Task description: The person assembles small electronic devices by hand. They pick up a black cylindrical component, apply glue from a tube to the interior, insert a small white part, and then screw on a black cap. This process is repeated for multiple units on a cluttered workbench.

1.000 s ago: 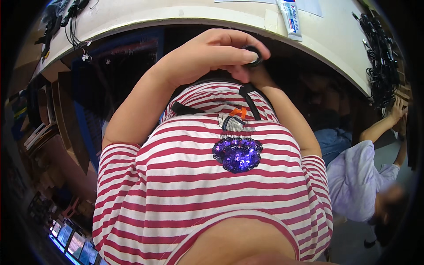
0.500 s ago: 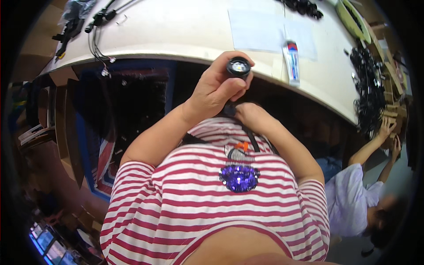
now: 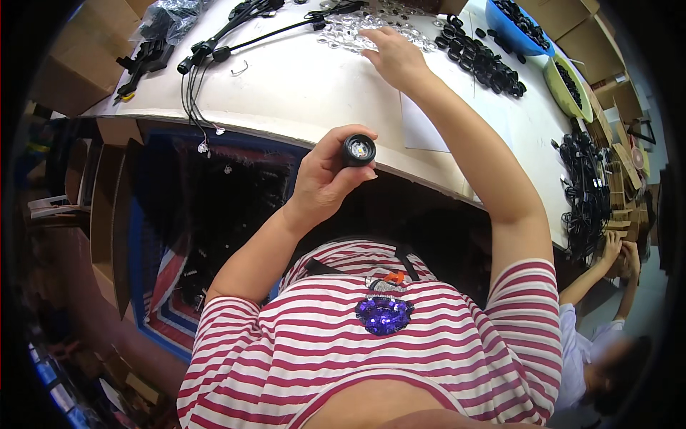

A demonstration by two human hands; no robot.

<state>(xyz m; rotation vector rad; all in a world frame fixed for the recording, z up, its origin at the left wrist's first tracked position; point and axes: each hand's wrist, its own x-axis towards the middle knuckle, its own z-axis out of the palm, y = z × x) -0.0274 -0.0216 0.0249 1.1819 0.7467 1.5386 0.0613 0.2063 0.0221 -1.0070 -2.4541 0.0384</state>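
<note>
My left hand (image 3: 323, 177) is wrapped round a black cylindrical LED lamp head (image 3: 359, 151) in front of the table edge. Its round open end faces up and shows a pale LED board inside. My right hand (image 3: 397, 58) reaches far over the table, fingers stretched out and apart, at the near edge of a spread of clear round lenses (image 3: 343, 36). No lens shows in its fingers. Beside the lenses, to the right, lies a heap of black rings (image 3: 480, 63).
A blue bowl (image 3: 509, 30) and a green bowl (image 3: 576, 107) of black parts stand at the far right. Black cables (image 3: 582, 189) hang over the right edge. White paper (image 3: 423, 130) lies under my right forearm. Wired lamp stems (image 3: 204, 53) lie left. A co-worker (image 3: 582, 350) is at right.
My right hand has gone from near my waist out to the clear lenses. My left hand has moved slightly left and nearer, still holding the lamp head. More of the table's far side shows.
</note>
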